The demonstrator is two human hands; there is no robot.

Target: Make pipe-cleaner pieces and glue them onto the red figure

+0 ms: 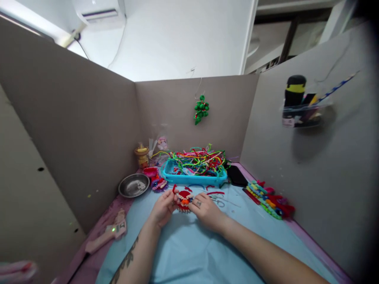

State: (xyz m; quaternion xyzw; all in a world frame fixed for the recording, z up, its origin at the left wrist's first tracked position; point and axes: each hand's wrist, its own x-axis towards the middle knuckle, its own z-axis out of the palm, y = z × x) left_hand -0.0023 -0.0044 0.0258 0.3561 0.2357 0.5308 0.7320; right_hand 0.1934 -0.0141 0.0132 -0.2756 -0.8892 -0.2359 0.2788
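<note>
Between my two hands is a small red pipe-cleaner craft piece (pixel 184 195) with a pale, beaded-looking edge and an orange spot in its middle. My left hand (pixel 165 206) pinches its left side, where a short red stem sticks up by the fingertips. On the other side, my right hand (pixel 205 209), wearing a ring, has its fingers closed on the right edge. Part of the piece is hidden behind the fingers. Just past my right hand lie a pair of scissors (pixel 219 203) and a short red pipe cleaner (pixel 215 193).
A blue basket (pixel 195 180) heaped with coloured pipe cleaners stands at the back. To its left are a metal bowl (pixel 134 186) with small white bits and a pink glue gun (pixel 108 235). A dark phone (pixel 237 176) and finished colourful pieces (pixel 271 201) lie on the right.
</note>
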